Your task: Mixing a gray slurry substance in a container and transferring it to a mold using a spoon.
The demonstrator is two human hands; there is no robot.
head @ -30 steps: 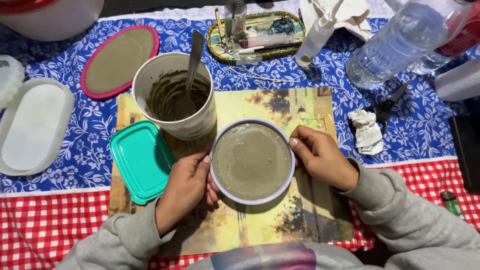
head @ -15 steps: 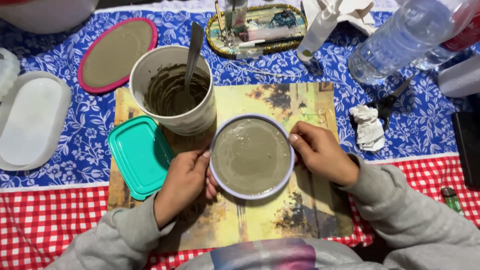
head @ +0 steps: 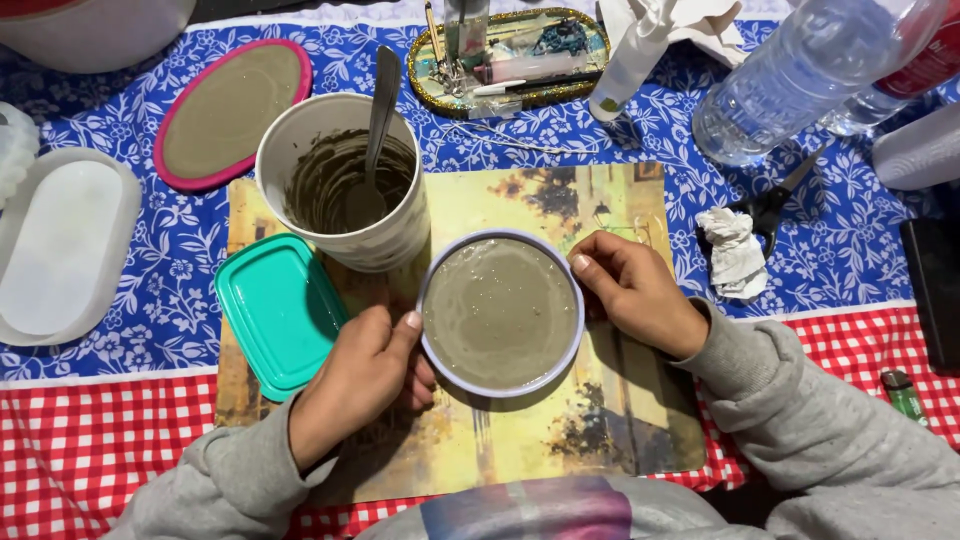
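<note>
While your left hand (head: pixel 365 375) and right hand (head: pixel 630 290) clasp the round mould (head: pixel 500 312) of grey mix by its rim, it rests level on the printed mat (head: pixel 600 420); the mixing cup (head: pixel 345 180) stands just behind.

I see a home craft table: floral and checked tablecloths (head: pixel 120 440), a picture placemat (head: pixel 560 440), a mixing tub (head: pixel 345 180) of grey paste, filled moulds, a tool tray (head: pixel 510 55).
</note>
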